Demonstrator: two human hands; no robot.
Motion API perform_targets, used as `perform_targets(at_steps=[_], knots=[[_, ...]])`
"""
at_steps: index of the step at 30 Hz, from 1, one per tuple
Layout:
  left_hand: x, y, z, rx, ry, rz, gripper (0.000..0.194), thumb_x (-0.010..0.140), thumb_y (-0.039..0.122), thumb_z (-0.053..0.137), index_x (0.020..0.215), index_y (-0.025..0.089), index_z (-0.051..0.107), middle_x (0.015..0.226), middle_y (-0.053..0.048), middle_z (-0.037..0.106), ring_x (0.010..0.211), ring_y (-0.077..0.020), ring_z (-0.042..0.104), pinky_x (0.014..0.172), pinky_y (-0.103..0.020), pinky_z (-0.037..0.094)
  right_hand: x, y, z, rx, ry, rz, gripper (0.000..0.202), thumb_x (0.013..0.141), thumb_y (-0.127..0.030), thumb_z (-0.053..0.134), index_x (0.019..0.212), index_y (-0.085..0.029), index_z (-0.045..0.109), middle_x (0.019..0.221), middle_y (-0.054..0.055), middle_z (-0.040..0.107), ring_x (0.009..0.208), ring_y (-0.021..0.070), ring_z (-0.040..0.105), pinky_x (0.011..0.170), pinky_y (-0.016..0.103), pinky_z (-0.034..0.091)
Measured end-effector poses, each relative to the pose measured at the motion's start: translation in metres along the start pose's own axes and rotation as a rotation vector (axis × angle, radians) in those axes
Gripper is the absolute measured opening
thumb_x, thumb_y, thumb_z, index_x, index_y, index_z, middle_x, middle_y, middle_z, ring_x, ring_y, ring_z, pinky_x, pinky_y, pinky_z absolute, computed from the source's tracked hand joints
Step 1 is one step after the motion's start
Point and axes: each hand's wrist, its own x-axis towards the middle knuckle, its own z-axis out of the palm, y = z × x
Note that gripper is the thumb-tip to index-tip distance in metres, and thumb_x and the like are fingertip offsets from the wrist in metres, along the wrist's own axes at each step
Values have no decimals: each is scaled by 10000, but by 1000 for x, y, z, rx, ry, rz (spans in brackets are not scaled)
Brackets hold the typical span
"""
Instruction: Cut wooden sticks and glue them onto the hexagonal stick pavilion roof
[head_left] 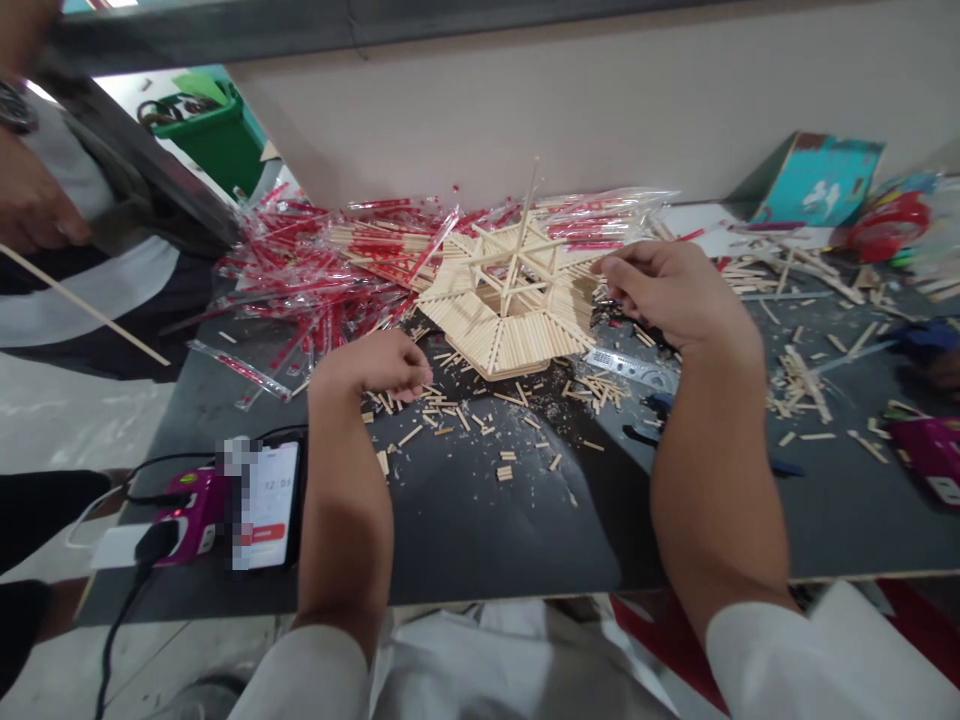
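A star-shaped structure of pale wooden sticks (525, 335) sits in the middle of the dark table, with one stick rising upright from it. My right hand (667, 290) is at its right edge, thumb and fingers pinched together at the structure's right tip; what they hold is too small to make out. To the left of the structure, just in front of it, my left hand (390, 365) hovers over cut stick pieces (442, 405), its fingers curled together. Whether something small is between those fingers is hidden.
Red-and-clear wrapped sticks (300, 270) pile up at the back left. A phone (270, 505) and purple power strip (196, 510) lie front left. A metal ruler (634, 368) is near my right forearm. A person (45, 200) stands at the left.
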Motion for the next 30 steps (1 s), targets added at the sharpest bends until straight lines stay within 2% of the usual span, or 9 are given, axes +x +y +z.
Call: perform_targets(at_steps=[2, 4, 6, 9, 13, 18, 22, 25, 30], knots=[[-5, -1, 0, 94, 55, -81, 142, 719, 293, 678, 757, 183, 761, 759, -59, 776, 711, -206, 742, 612, -238, 558, 4, 4, 2, -60, 124, -56, 212, 905, -415, 671, 903, -209, 720, 735, 54, 641, 625, 163, 545, 587, 348, 461], [-8, -2, -1, 140, 131, -92, 126, 706, 285, 672, 703, 197, 761, 710, -49, 764, 692, -203, 734, 593, -226, 540, 7, 7, 5, -111, 215, -92, 163, 890, -362, 675, 909, -206, 721, 829, 80, 685, 759, 213, 622, 728, 403, 517], [-9, -3, -1, 159, 182, -91, 115, 693, 289, 692, 693, 208, 774, 690, -45, 758, 692, -206, 732, 581, -223, 527, 10, 9, 8, -140, 273, -98, 155, 879, -343, 678, 933, -204, 719, 929, 104, 712, 855, 249, 652, 834, 454, 525], [-9, -3, -2, 184, 217, -153, 91, 655, 285, 740, 694, 219, 789, 687, -40, 760, 681, -211, 728, 555, -224, 500, 13, 13, 11, -153, 293, -77, 191, 871, -357, 683, 988, -209, 711, 1012, 114, 724, 873, 256, 655, 877, 483, 528], [-8, 1, -4, 248, 261, -129, 141, 664, 354, 782, 725, 228, 804, 697, -36, 761, 700, -212, 718, 564, -231, 468, 14, 18, 14, -123, 253, -63, 261, 874, -387, 675, 1079, -228, 703, 1066, 101, 732, 841, 237, 649, 831, 455, 550], [-12, 12, -3, 318, 308, 55, 328, 846, 504, 651, 908, 219, 802, 846, -48, 780, 766, -198, 708, 660, -257, 473, 18, 23, 20, -28, 192, -45, 314, 870, -366, 679, 1149, -223, 683, 1105, 106, 719, 758, 205, 649, 705, 407, 544], [-15, 17, 0, 183, 252, 185, 390, 900, 542, 603, 1063, 215, 739, 965, -49, 777, 788, -177, 713, 670, -248, 498, 23, 28, 26, 75, 150, -34, 299, 869, -350, 681, 1141, -225, 671, 1059, 103, 698, 805, 205, 640, 622, 351, 527], [-15, 18, 3, 33, 213, 217, 393, 932, 554, 566, 1000, 192, 703, 953, -63, 777, 784, -167, 708, 676, -245, 530, 24, 27, 29, 131, 105, 10, 321, 858, -347, 687, 1156, -229, 660, 1018, 93, 688, 786, 198, 620, 554, 317, 503], [-9, 19, 4, -124, 239, 180, 373, 958, 524, 568, 935, 169, 679, 943, -93, 778, 750, -155, 704, 657, -258, 563, 19, 19, 32, 239, 51, 52, 322, 868, -332, 672, 1170, -225, 636, 950, 79, 670, 745, 179, 596, 550, 307, 498]])
